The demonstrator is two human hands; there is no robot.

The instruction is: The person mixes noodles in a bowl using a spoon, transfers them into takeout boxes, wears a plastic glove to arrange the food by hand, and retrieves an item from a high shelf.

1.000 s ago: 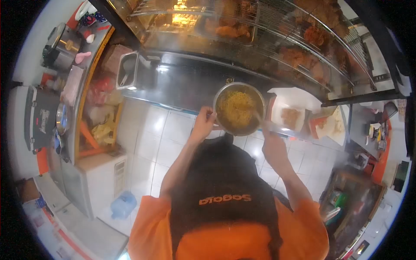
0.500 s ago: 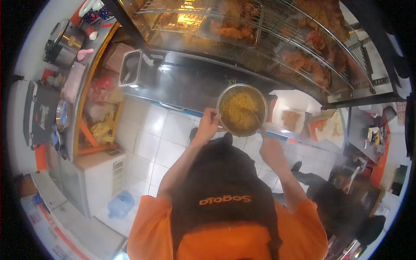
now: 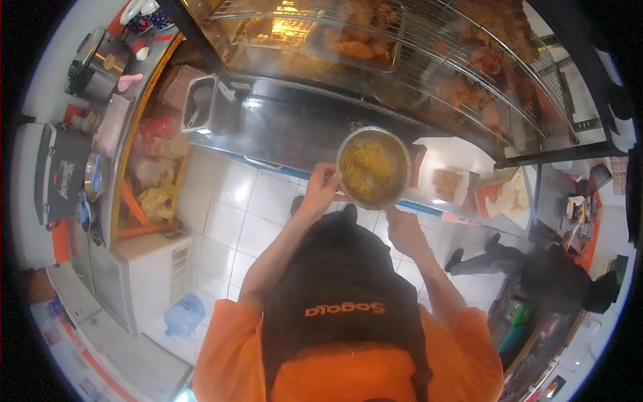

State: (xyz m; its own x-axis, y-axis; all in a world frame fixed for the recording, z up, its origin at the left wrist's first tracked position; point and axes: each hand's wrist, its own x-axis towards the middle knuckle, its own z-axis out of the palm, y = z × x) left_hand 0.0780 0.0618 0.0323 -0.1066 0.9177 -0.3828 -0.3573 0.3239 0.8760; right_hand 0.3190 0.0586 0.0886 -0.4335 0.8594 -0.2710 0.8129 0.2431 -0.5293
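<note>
Holding a steel bowl [image 3: 403, 167] of yellow noodle-like food [image 3: 367, 163] by its rim in the left hand [image 3: 321, 190], seemingly steadying it over the counter [image 3: 288, 127] edge. Gripping a utensil handle [image 3: 390, 213] (tip unclear) in the right hand [image 3: 406, 232].

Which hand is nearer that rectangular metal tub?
Left. The left hand, at the left edge of the bowl, is right of the tub; the right hand is farther right, by the bowl's near side.

"Sagola" reads in orange lettering [image 3: 345, 309] (upside down from here) near the black apron's [image 3: 335, 268] top edge.
</note>
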